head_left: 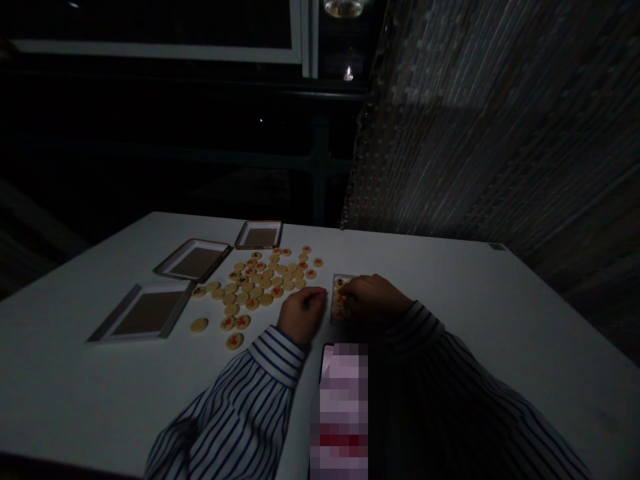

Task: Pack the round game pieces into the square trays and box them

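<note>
Several round cream game discs (265, 277) with red or black characters lie scattered on a white table (500, 320). My left hand (301, 313) rests curled at the right edge of the scatter, fingers closed; what it holds is hidden. My right hand (373, 298) lies over a small box tray (341, 298) that holds several discs, its fingers bent down onto them. Both arms wear striped sleeves.
Three shallow box trays with brown insides sit at the left: a near one (145, 313), a middle one (195, 260) and a far one (259, 235). A lit phone (344, 400) lies between my forearms. A textured wall stands to the right; the surroundings are dark.
</note>
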A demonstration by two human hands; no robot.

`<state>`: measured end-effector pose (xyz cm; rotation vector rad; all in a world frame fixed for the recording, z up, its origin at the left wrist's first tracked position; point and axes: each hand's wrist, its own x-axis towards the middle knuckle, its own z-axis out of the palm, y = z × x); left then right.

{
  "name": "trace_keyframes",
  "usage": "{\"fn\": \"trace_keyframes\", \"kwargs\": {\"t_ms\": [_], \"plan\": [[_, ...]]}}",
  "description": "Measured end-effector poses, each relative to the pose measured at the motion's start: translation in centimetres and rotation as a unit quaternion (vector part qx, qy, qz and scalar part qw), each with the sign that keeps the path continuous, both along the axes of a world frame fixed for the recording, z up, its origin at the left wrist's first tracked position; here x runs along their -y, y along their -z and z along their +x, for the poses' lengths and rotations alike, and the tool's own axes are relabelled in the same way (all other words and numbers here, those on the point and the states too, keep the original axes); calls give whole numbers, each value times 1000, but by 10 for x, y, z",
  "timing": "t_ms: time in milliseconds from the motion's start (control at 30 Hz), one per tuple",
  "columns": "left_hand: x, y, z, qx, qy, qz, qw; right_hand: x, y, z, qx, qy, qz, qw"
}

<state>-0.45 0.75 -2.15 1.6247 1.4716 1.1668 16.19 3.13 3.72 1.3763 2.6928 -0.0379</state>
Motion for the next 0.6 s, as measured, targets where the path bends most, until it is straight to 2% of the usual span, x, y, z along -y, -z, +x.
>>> {"fn": "trace_keyframes", "kwargs": {"t_ms": [400, 600], "plan": [[1, -1, 0, 5, 2, -4, 1000, 2, -6, -3, 24, 0, -16, 1000], [0, 0, 0, 7, -7, -6, 1000, 1, -1, -1, 8, -3, -5, 1000]]}}
